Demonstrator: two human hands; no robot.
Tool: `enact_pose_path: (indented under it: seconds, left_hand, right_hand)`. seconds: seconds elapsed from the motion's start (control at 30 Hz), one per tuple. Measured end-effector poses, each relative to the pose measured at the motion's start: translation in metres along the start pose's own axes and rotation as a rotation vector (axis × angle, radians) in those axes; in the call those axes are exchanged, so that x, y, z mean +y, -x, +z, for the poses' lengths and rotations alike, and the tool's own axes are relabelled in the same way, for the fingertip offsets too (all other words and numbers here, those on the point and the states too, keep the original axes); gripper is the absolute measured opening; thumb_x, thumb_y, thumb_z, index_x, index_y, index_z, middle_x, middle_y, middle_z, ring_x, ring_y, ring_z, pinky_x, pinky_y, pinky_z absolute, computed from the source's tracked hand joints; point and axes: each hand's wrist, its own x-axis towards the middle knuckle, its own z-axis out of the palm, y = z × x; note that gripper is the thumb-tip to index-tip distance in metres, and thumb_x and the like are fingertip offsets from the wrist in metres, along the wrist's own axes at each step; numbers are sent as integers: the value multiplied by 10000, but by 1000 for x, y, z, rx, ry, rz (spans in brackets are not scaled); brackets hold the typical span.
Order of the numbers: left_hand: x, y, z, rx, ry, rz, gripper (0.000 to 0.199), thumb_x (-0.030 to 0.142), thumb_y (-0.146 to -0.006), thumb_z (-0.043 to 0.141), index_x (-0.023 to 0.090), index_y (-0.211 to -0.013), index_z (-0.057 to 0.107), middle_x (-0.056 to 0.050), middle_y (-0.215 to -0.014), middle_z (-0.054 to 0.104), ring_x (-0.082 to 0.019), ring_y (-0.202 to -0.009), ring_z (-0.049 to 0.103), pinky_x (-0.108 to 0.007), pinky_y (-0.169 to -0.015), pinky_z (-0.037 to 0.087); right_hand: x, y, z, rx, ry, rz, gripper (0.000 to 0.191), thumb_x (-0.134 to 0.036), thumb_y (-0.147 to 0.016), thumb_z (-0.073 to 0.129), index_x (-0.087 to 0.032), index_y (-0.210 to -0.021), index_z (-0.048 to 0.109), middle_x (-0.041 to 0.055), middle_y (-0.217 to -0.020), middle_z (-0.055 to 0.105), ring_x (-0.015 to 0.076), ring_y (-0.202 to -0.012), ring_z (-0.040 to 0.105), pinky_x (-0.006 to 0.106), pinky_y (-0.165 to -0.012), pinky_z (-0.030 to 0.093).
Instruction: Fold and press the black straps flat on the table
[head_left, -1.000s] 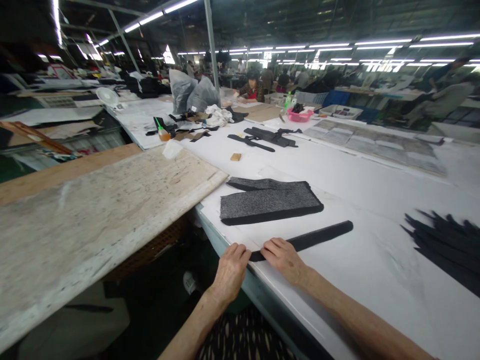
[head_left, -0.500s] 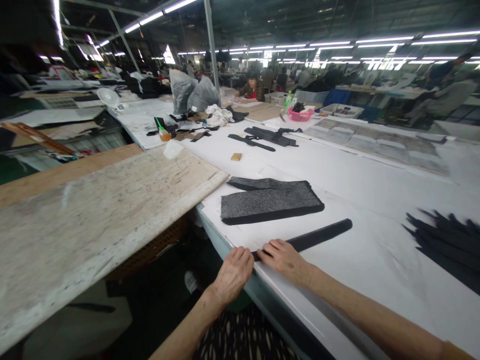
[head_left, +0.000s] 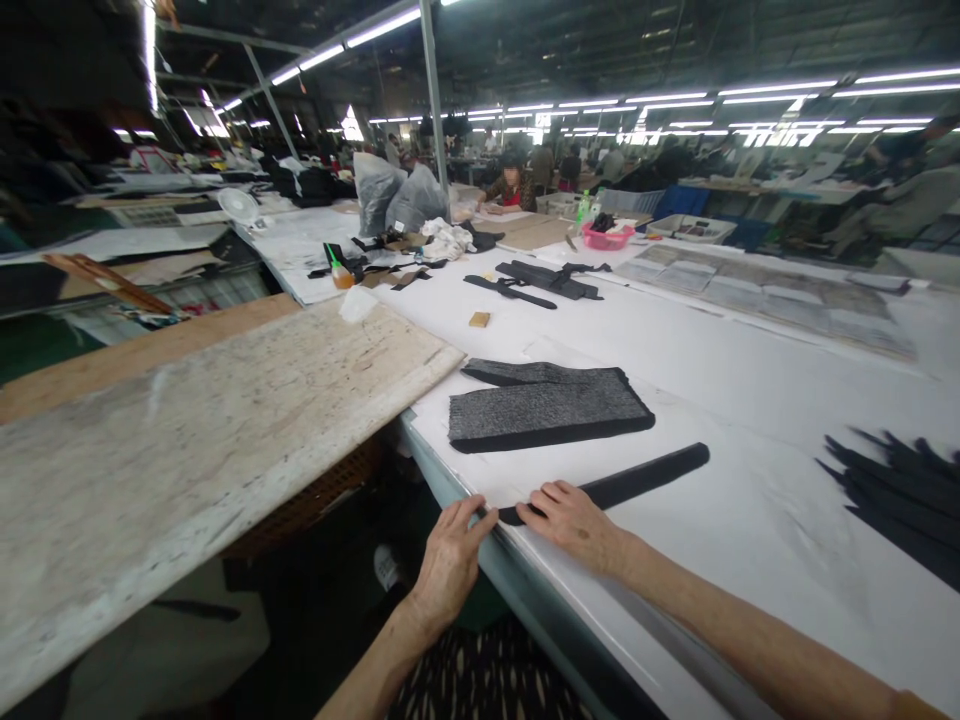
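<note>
A narrow black fabric strip (head_left: 649,474) lies slantwise on the white table, its near end at the table's edge. My right hand (head_left: 576,522) is closed on this strip near that end, fingers bent over it. Just left of the strip's tip, my left hand (head_left: 448,560) rests at the table edge with thumb and fingers apart, and nothing shows between them. Beyond both hands lies a grey fabric piece (head_left: 551,408) with black borders, partly folded at its far side.
A speckled board (head_left: 202,430) stands to the left, with a gap between it and the white table (head_left: 750,560). Black strips (head_left: 900,495) are fanned out at the right. Farther off are a small yellowish block (head_left: 479,319), more dark pieces (head_left: 551,279) and a pink basket (head_left: 607,238).
My left hand has moved slightly left off the strip's end, its thumb parting from the fingers. My right hand stays on the strip. The whole view has shifted a little.
</note>
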Motion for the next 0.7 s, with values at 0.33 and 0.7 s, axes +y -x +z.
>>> enact_pose_path:
  seconds: [0.33,0.7]
  left_hand:
    - [8,-5,-9,-12,666,-680,351,440,-849,432,158,-760,621,-9,-678,585,-159,-661,532,-266,-626,423]
    - [-12,-14,14,4,808,-1001,398,510,-614,635,202,-430,463,33,-472,397,-156,-540,443,-288,-538,346]
  right_hand:
    - [-6,-11,-5,-40,-3,4,212,-77,-853,496,-142,-1049,542,39,-834,526,165,-759,467,306,-662,363]
    - [-25,-39,61,583,49,-24,225,-63,-823,390,-201,-856,564,15,-688,575,153,-618,512,290,-601,414]
